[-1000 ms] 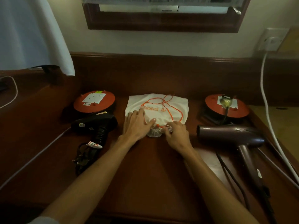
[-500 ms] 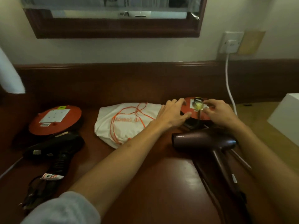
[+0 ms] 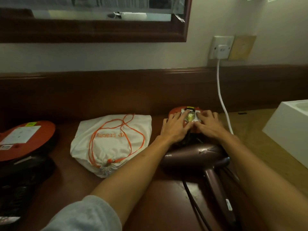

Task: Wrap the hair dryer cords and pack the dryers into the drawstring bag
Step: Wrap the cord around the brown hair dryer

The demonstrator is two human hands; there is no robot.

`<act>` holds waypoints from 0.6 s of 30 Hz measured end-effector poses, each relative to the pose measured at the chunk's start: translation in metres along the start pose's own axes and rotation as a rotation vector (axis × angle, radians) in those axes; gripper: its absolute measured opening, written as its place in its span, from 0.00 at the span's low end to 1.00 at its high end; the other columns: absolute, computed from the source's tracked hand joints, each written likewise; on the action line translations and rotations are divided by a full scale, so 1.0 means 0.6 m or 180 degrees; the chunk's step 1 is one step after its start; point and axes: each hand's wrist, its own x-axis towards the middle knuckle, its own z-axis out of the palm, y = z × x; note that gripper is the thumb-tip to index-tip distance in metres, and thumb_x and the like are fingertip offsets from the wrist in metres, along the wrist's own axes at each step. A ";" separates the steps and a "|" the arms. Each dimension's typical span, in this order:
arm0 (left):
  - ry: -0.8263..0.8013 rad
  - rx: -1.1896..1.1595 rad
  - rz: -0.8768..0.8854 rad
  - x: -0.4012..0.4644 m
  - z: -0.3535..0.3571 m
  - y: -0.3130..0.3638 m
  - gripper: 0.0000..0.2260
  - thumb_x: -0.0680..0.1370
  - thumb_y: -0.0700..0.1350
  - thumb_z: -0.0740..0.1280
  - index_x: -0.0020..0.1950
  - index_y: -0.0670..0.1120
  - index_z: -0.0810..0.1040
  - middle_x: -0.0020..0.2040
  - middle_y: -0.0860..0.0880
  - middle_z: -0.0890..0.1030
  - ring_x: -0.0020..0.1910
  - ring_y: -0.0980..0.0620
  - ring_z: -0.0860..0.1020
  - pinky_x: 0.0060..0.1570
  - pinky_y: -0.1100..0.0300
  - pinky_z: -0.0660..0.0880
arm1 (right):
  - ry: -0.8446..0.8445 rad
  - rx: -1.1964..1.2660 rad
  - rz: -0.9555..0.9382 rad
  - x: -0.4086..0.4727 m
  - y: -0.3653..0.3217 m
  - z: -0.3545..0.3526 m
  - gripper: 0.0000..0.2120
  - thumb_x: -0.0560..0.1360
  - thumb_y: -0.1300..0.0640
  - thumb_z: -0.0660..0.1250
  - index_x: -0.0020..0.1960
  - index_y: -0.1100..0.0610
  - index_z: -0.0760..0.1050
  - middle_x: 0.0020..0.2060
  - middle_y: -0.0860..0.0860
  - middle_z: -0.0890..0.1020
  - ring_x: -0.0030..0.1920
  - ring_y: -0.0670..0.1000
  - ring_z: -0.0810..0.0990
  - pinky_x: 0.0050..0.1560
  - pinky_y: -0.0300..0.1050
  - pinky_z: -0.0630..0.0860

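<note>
We see both hands, left and right, on the orange reel around a yellow plug; purple dryer just below, bag beside.

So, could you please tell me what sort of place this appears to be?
Probably a hotel or guest room: a dark wooden dresser top against the wall, a framed mirror above it, and a wall socket beside it.

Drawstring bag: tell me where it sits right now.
In the head view the drawstring bag lies centre-left on the desk, between the left reel and the maroon dryer, just left of the left forearm.
</note>
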 end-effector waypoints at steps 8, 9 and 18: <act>-0.0225 0.0032 0.0108 0.003 -0.017 -0.009 0.28 0.83 0.65 0.52 0.82 0.59 0.53 0.81 0.49 0.60 0.78 0.44 0.57 0.74 0.40 0.57 | -0.0181 -0.0305 -0.0110 0.006 -0.004 -0.015 0.32 0.82 0.38 0.55 0.81 0.51 0.54 0.76 0.53 0.57 0.75 0.59 0.55 0.72 0.62 0.60; -0.0284 0.0056 0.0137 0.003 -0.021 -0.012 0.28 0.83 0.63 0.53 0.82 0.59 0.51 0.81 0.50 0.59 0.79 0.45 0.57 0.74 0.40 0.57 | -0.0179 -0.0301 -0.0116 0.006 -0.004 -0.015 0.32 0.82 0.39 0.55 0.81 0.51 0.54 0.76 0.53 0.57 0.75 0.59 0.55 0.72 0.62 0.60; -0.0238 0.0256 0.0305 0.005 -0.033 -0.022 0.31 0.83 0.56 0.61 0.82 0.57 0.51 0.81 0.49 0.60 0.78 0.45 0.58 0.73 0.43 0.58 | -0.0245 0.0230 -0.0049 0.004 0.005 -0.022 0.31 0.81 0.41 0.60 0.80 0.53 0.59 0.76 0.53 0.59 0.76 0.58 0.53 0.75 0.60 0.56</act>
